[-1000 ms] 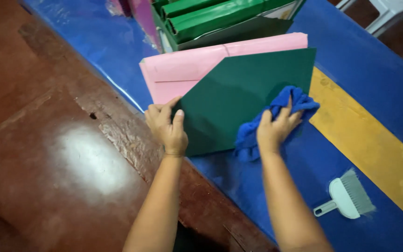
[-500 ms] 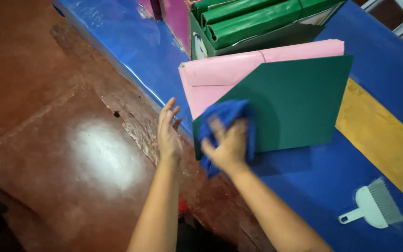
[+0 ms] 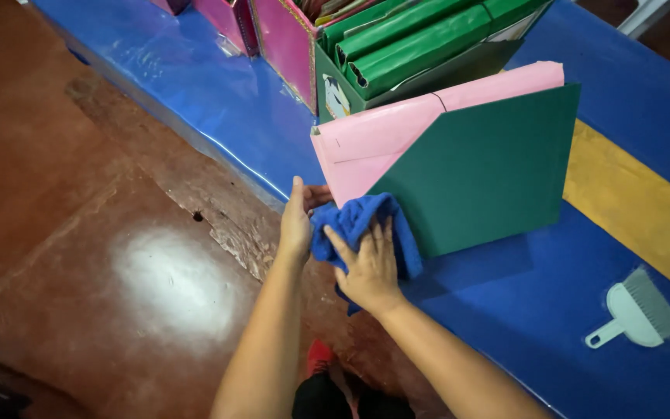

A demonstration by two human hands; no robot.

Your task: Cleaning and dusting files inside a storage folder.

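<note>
Cloth pressed on green/pink file holder at table edge.
R hand (image 3: 370, 268) flat, fingers spread, pressing blue cloth (image 3: 362, 225) onto holder's (image 3: 482, 167) lower-left corner, not clenched. L hand (image 3: 298, 221) open, steadying holder's edge beside cloth. Holder lies on blue table (image 3: 219, 109); small white brush (image 3: 636, 309) well apart to the right.

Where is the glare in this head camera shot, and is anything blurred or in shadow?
In the head view, a bright white glare patch sits on the brown floor, and softer sheen streaks the blue table cover. The green file holder throws a dark shadow onto the cover beside it. The right hand on the blue cloth looks only slightly soft.
</note>
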